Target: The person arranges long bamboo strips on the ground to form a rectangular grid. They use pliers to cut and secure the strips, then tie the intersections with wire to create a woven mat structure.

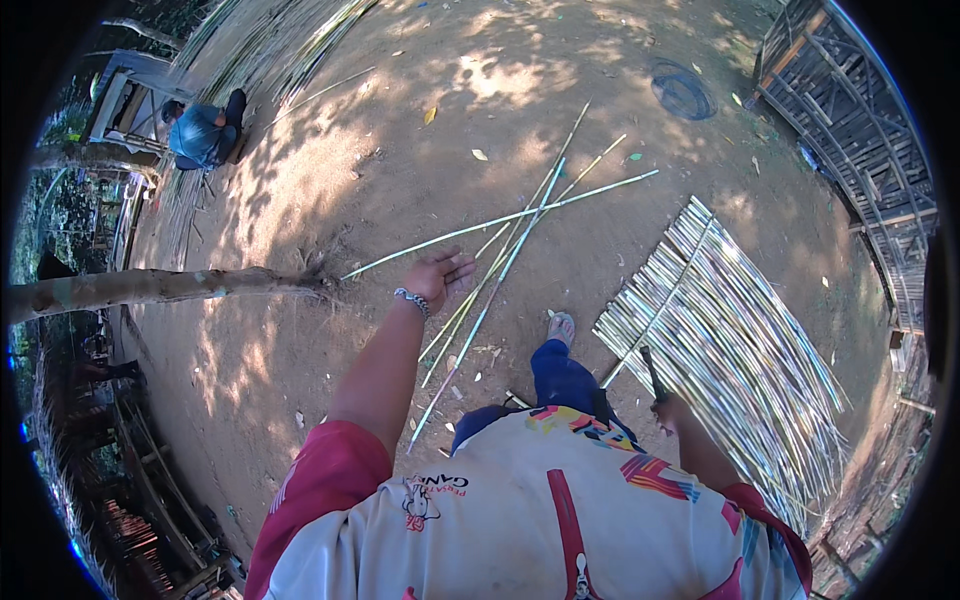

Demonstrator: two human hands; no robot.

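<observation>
My left hand (440, 278) is held out in front of me above the ground, fingers stretched and nothing in them. It is beside several long, thin bamboo poles (600, 190) that lie crossed over one another on the dirt. Low at my right side, my right hand (672, 410) is closed round a dark, narrow tool (652, 372) that looks like a knife; its exact kind is unclear. Near that hand a wide row of cut bamboo poles (735, 340) lies side by side, with a single crosspiece (665, 300) over its far left part.
A tree trunk (160, 287) reaches in from the left. Another person (200, 132) sits at the far left beside more long poles (310, 50). A dark coil of wire (683, 90) lies far right, near a woven bamboo wall (850, 130). My sandalled foot (561, 328) is between the poles.
</observation>
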